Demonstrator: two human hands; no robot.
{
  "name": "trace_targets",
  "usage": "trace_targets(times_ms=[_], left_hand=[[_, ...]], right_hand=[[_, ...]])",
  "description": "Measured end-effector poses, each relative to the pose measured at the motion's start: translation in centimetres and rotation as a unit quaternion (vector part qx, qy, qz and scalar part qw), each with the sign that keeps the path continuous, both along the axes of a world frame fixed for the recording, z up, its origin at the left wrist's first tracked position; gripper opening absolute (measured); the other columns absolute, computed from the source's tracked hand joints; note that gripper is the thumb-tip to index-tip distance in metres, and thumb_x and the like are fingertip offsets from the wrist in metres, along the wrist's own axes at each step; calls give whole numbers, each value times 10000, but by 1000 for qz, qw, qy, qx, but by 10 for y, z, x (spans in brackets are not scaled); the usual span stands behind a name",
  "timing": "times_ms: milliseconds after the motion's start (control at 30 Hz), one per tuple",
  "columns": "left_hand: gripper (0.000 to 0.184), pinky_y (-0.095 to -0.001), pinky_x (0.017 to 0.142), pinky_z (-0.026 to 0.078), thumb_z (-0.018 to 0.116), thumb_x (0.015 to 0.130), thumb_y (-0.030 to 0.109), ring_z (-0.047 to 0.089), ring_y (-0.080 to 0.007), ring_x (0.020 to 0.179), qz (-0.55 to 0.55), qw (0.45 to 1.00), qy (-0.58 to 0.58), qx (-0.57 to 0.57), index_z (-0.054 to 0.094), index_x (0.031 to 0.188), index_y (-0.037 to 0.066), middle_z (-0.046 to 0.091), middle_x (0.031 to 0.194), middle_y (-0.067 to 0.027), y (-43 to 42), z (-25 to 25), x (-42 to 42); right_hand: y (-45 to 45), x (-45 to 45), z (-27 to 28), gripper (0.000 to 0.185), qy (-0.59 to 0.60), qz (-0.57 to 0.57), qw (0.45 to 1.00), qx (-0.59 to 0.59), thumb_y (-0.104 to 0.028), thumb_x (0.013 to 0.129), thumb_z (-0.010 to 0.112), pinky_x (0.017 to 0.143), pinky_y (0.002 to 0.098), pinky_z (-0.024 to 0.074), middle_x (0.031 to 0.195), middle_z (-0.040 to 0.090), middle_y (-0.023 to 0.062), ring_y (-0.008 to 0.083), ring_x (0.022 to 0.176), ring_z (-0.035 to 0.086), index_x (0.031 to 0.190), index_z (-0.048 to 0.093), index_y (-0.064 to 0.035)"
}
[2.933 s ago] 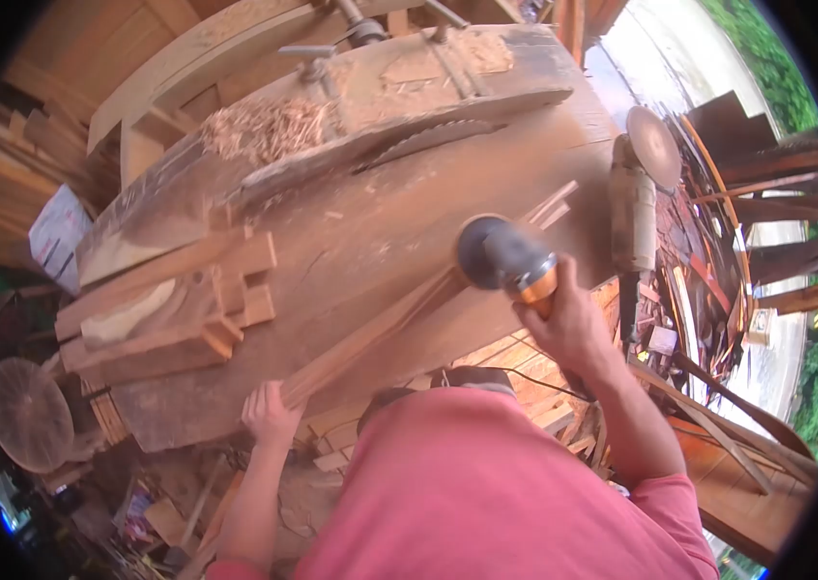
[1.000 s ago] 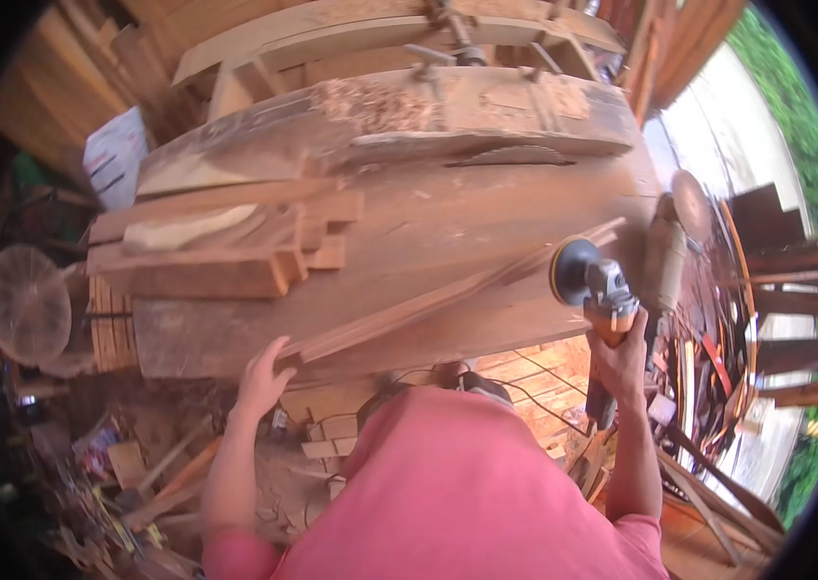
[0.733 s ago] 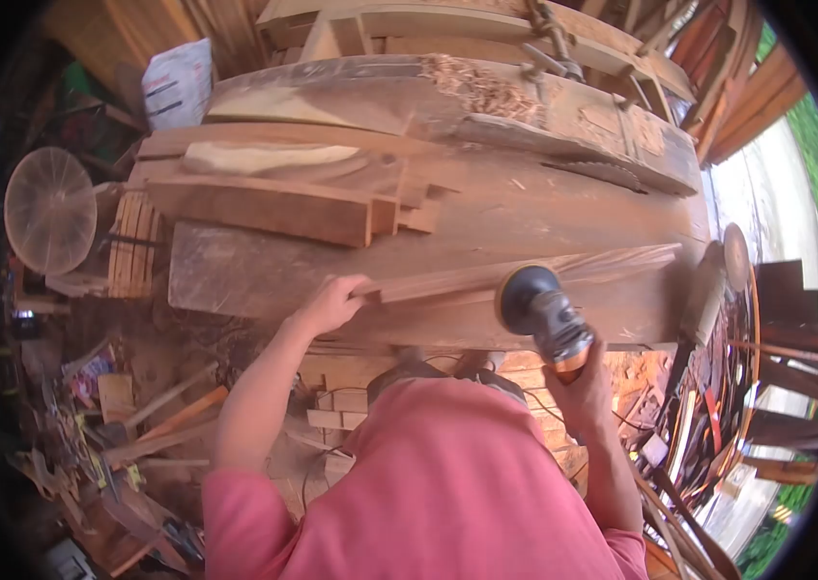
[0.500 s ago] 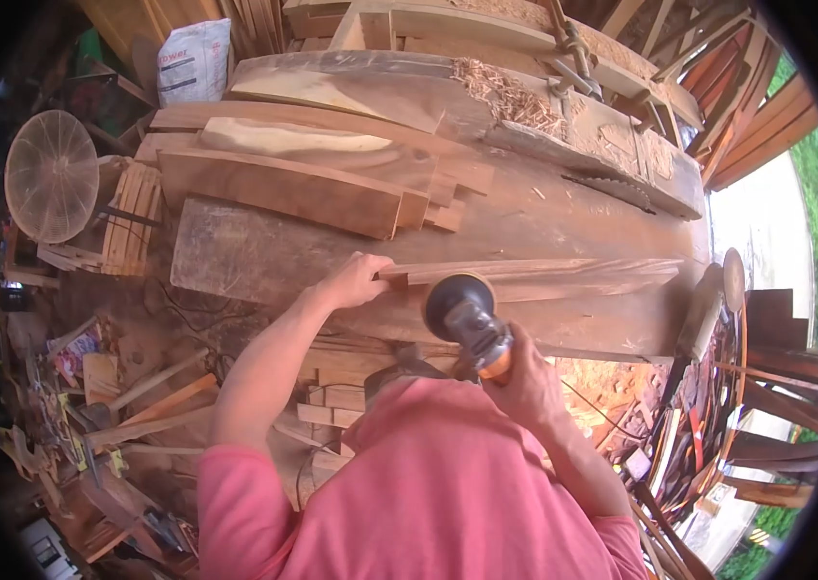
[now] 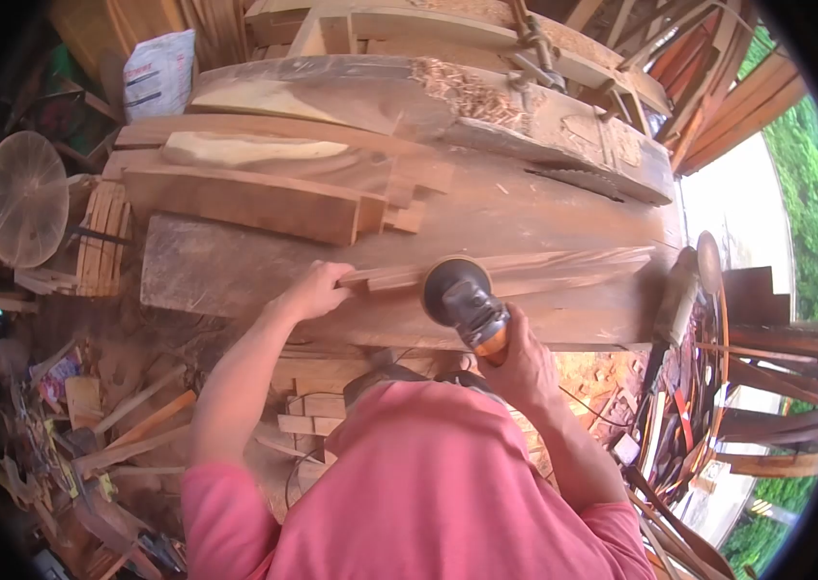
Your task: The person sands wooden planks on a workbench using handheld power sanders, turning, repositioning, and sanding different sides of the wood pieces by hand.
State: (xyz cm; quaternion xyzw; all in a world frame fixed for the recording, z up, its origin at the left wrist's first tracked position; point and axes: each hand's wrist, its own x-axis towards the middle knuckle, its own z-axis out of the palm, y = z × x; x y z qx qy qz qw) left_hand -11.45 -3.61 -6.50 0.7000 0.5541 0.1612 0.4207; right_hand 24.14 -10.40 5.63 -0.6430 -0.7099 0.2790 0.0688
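Note:
A long, narrow wooden piece [image 5: 563, 269] lies lengthwise on the workbench, its grain streaked light and dark. My left hand [image 5: 317, 292] is closed around its left end. In my right hand [image 5: 525, 365] is an angle grinder [image 5: 474, 314] with a dark head and an orange body, gripped by that body. The grinder's round disc [image 5: 449, 287] overlaps the near edge of the wooden piece, towards its left part. Whether disc and wood touch, I cannot tell.
Beyond the work lies a stack of thick boards [image 5: 240, 205]. Wood shavings [image 5: 472, 95] are heaped near a toothed saw blade [image 5: 578, 180] at the back. A round fan [image 5: 24, 200] and a white sack [image 5: 158, 77] stand left; scrap wood [image 5: 129, 440] litters the lower left.
The whole view has shifted, so the bench appears farther left. Relative to the wooden piece, the grinder has moved right and slightly away from my body. My left hand keeps its hold.

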Motion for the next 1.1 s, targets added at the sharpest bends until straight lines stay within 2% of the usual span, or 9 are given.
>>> trace_targets(times_ms=[133, 267, 600, 667, 767, 867, 967, 1033, 1100], left_hand=[[235, -473, 728, 522, 758, 861, 184, 690, -437, 873, 13, 999, 39, -31, 709, 1036, 34, 711, 899, -242, -1, 17, 10], [242, -474, 725, 520, 769, 855, 176, 689, -441, 877, 32, 995, 86, -28, 709, 1038, 30, 705, 903, -252, 0, 23, 16], [227, -425, 712, 524, 776, 817, 92, 712, -397, 812, 70, 987, 139, -35, 703, 1005, -13, 697, 855, -258, -4, 32, 34], [233, -419, 716, 525, 770, 805, 79, 716, -382, 811, 81, 986, 141, -34, 704, 1007, -15, 696, 856, -259, -6, 37, 39], [204, -420, 715, 529, 754, 792, 51, 712, -384, 792, 80, 986, 148, -12, 712, 980, -16, 687, 831, -267, -11, 46, 47], [374, -433, 871, 515, 784, 763, 119, 686, -378, 984, 80, 977, 188, -54, 701, 1111, 12, 703, 1004, -253, -15, 53, 52], [729, -489, 1058, 414, 859, 710, 267, 568, -383, 1226, -41, 956, 282, 64, 583, 1352, 57, 624, 1272, -224, -19, 78, 93], [1050, -533, 1142, 309, 913, 641, 407, 434, -390, 1357, -80, 956, 282, 17, 404, 1501, 84, 499, 1424, -189, -11, 99, 167], [1042, -537, 1117, 339, 923, 650, 434, 477, -387, 1320, -86, 961, 240, 105, 418, 1484, 68, 531, 1406, -195, -6, 62, 238]], right_hand=[[16, 68, 7, 676, -13, -88, 996, 17, -222, 831, 757, 768, 574, 540, 1033, 700, 291, 512, 910, 682, 1385, 401, -72], [35, 151, 9, 683, -37, -178, 983, 26, -236, 823, 769, 791, 582, 516, 976, 701, 308, 529, 927, 670, 1362, 379, -81], [94, 364, -16, 643, -14, -355, 931, 85, -310, 818, 730, 830, 559, 522, 1002, 689, 332, 536, 986, 667, 1305, 388, -65], [105, 380, 1, 626, -35, -400, 914, 59, -291, 825, 713, 837, 556, 521, 1019, 689, 333, 527, 1005, 669, 1308, 387, -62], [93, 401, -12, 635, -37, -364, 922, 124, -272, 824, 712, 858, 550, 517, 1033, 687, 334, 529, 1012, 666, 1323, 380, -62], [69, 401, -26, 652, 19, -387, 911, 139, -268, 825, 713, 874, 547, 511, 1057, 680, 340, 532, 1026, 657, 1344, 372, -67], [45, 384, -23, 683, 56, -449, 885, 110, -286, 823, 727, 883, 518, 514, 1093, 673, 316, 492, 1033, 668, 1365, 372, -70], [29, 373, -22, 691, 99, -475, 867, 114, -291, 816, 737, 894, 493, 514, 1104, 674, 288, 458, 1031, 677, 1366, 383, -69], [18, 360, -18, 623, 130, -478, 857, 143, -219, 823, 717, 890, 448, 515, 1121, 648, 216, 353, 1029, 656, 1350, 431, -49]])
